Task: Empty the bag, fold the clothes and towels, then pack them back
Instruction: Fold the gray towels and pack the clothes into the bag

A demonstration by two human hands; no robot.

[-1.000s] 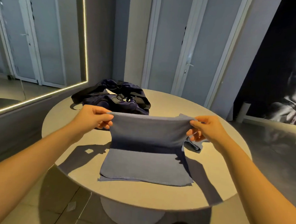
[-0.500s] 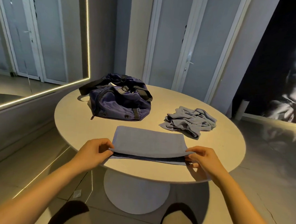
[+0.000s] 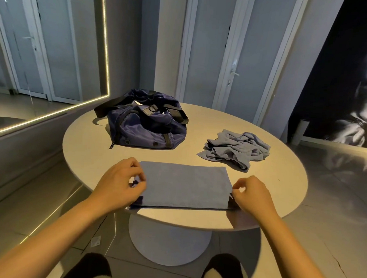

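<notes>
Folded grey-blue towel [image 3: 184, 184] lies flat at the lower centre of the frame, a hand at each short end.

Its long axis runs left to right across the near rim of the round pale tabletop [image 3: 282, 186]. The left hand [image 3: 120, 184] pinches the left edge between thumb and curled fingers. The right hand [image 3: 253, 197] pinches the right edge close to the lower corner. Both are equally near, so I judge the next fold goes end to end. The navy fabric duffel bag [image 3: 147, 124] sits above the left hand, and the crumpled grey-blue cloth heap [image 3: 236, 149] sits above the right hand, both well apart from the towel. The towel's lower layers, the fingertips beneath its edges and the bag's inside are hidden. How many pieces make up the heap cannot be told.
</notes>
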